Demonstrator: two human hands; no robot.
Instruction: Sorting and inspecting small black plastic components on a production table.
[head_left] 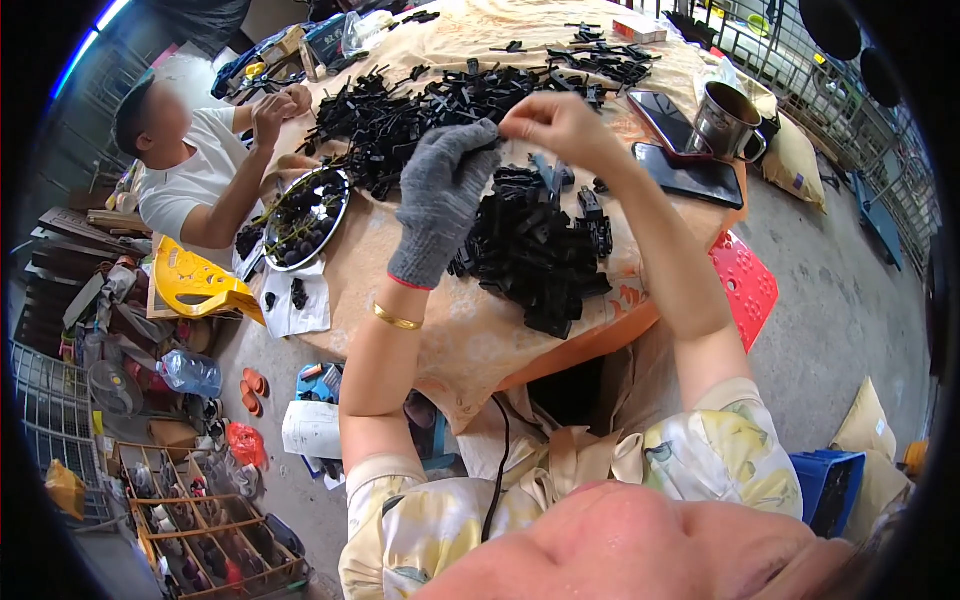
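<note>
Gloved left hand [445, 190] and bare right hand [555, 125] pinch black clip [497, 143]

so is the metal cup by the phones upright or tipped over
Upright: the metal cup stands on the table with its open mouth facing up, beside the two phones.

Both forearms rise from the lower edge, bent at the elbows. The left hand [442, 190], in a grey glove, curls its fingertips toward the bare right hand [556, 128]. The right hand's fingers are pinched together, the two hands nearly touching.
</note>
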